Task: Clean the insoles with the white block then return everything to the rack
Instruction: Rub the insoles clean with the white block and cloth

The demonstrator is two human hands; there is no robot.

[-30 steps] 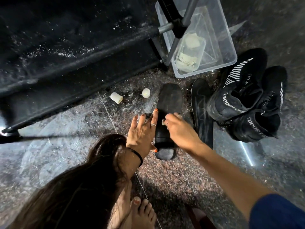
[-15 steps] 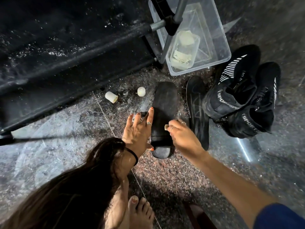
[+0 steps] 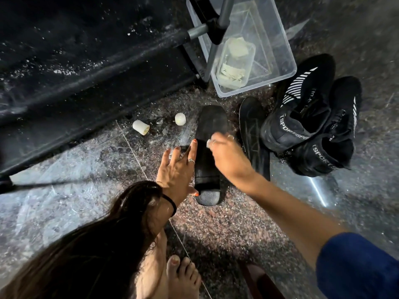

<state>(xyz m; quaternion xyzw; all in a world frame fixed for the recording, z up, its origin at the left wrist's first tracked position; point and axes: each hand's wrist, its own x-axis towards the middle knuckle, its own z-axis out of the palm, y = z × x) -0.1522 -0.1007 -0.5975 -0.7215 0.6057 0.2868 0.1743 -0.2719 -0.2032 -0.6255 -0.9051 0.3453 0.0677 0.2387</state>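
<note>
Left hand [image 3: 179, 169] splayed flat, pinning long black foam insole [image 3: 210, 134] to floor — right hand [image 3: 226, 154] pinching small white block [image 3: 209, 143]; rub with firm even strokes, toe to heel.

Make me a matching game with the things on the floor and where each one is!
Things:
1. black insole under the hands
2. second black insole
3. pair of black sneakers with white stripes
4. clear plastic box

Places:
A. beside the rack's metal leg
B. far right on the floor
C. between the other insole and the sneakers
D. pressed by the left hand, rubbed by the right hand

Pairs: 1-D, 2-C, 3-B, 4-A
</note>
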